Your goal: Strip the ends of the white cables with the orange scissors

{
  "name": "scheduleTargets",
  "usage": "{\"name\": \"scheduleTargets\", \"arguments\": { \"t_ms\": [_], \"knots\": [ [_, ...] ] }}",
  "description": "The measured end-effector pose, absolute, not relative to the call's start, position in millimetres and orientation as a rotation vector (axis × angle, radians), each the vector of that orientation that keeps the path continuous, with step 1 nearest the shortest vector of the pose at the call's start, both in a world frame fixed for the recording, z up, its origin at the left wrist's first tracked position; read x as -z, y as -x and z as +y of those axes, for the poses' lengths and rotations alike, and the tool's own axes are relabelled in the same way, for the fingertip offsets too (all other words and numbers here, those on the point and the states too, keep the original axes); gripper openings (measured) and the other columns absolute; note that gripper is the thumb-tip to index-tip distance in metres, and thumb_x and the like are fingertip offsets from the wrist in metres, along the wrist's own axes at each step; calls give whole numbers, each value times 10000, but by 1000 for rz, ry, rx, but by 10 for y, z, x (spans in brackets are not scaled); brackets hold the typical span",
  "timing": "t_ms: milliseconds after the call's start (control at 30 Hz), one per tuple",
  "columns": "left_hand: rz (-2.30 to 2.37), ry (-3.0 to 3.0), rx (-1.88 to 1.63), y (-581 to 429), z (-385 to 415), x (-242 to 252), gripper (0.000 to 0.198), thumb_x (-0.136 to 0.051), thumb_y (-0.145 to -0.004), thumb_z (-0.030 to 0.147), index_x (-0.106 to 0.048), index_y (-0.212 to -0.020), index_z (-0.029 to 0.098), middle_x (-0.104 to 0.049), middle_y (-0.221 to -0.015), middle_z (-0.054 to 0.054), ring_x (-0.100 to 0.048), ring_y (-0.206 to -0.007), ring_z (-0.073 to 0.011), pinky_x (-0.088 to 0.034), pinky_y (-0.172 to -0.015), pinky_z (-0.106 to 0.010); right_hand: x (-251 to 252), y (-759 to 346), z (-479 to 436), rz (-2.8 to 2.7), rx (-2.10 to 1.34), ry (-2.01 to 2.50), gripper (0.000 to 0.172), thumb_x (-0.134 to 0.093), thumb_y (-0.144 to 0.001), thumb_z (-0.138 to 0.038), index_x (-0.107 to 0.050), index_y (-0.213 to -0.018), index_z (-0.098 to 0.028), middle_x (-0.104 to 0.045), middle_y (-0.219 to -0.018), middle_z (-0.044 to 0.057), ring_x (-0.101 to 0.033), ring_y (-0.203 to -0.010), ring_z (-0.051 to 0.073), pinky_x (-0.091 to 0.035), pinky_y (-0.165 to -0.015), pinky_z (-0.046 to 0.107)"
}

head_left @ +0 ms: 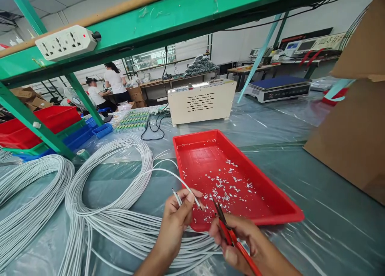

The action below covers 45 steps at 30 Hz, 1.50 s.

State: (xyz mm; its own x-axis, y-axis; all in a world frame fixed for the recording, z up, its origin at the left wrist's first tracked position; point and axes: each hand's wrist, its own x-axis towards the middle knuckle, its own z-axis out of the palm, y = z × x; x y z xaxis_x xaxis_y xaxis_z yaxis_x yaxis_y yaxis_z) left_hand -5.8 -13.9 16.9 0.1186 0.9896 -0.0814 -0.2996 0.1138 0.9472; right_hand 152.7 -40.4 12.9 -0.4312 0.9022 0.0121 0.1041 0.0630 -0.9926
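My left hand (177, 220) is closed on a white cable (171, 171), whose dark-tipped end points toward the right hand. Another pale cable end sticks up between the same fingers. In my right hand (243, 240) is a pair of red-handled scissors (231, 236); the dark blades point up and away, a short distance right of the cable end. Beyond both hands lies a shallow red tray (197, 159) with small silvery-white scraps (222, 187) scattered over its bottom. The held cable curves back to a large coil of white cables (147, 163) at the left.
A second cable coil (64, 167) lies farther left. Behind the tray stand a beige metal box (201, 103) and a scale (278, 89). Cardboard (349, 139) rises at the right. A green beam (180, 15) with a power strip (66, 42) crosses overhead. Two people sit or stand in the background.
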Motion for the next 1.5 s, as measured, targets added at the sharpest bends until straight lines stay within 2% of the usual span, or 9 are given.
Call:
{"name": "scheduleTargets", "arguments": {
  "t_ms": [100,200,367,700,1067,1500],
  "knots": [
    [950,-965,-1201,70,-136,-192,213,-515,-807,320,-599,-859,130,-417,-528,59,-148,-369,-11,-86,-396,-204,-104,-1575,-417,-1553,-1799,877,471,-415,-744,-609,-523,-776,-152,-510,-693,26,-489,-558,121,-412,-526,240],
    [949,-955,-1202,65,-148,-224,217,-518,-800,325,-596,-848,128,-486,-583,38,-152,-365,-6,-82,-395,-205,-72,-1604,-393,-1563,-1979,877,566,-315,-746,-674,-514,-707,-145,-504,-592,19,-464,-447,101,-360,-419,211],
    [1000,-923,-1204,46,-165,-246,261,-583,-740,362,-614,-803,110,-408,-474,64,-137,-379,-20,-65,-404,-208,-68,-1602,-375,-1517,-2114,1025,640,-284,-696,-742,-523,-678,-149,-515,-535,18,-458,-397,100,-346,-365,199],
    [1008,-926,-1201,47,-189,-261,290,-574,-739,379,-636,-848,117,-484,-562,32,-137,-380,-16,-56,-403,-213,-88,-1585,-392,-1493,-2121,1099,641,-284,-689,-750,-542,-657,-164,-495,-511,6,-449,-405,107,-350,-377,210],
    [1026,-928,-1191,57,-180,-269,279,-573,-755,348,-655,-856,101,-201,-409,95,-115,-396,-36,-57,-413,-214,-117,-1568,-391,-1459,-2136,1102,612,-309,-691,-739,-513,-663,-162,-484,-515,-3,-417,-388,83,-312,-358,182],
    [956,-901,-1042,133,-141,-217,281,-559,-772,349,-624,-901,108,-238,-382,106,-122,-380,-39,-79,-430,-225,-50,-1607,-390,-1503,-2134,1148,592,-330,-704,-718,-528,-670,-161,-489,-506,-14,-450,-395,90,-327,-371,189]
  ]
}}
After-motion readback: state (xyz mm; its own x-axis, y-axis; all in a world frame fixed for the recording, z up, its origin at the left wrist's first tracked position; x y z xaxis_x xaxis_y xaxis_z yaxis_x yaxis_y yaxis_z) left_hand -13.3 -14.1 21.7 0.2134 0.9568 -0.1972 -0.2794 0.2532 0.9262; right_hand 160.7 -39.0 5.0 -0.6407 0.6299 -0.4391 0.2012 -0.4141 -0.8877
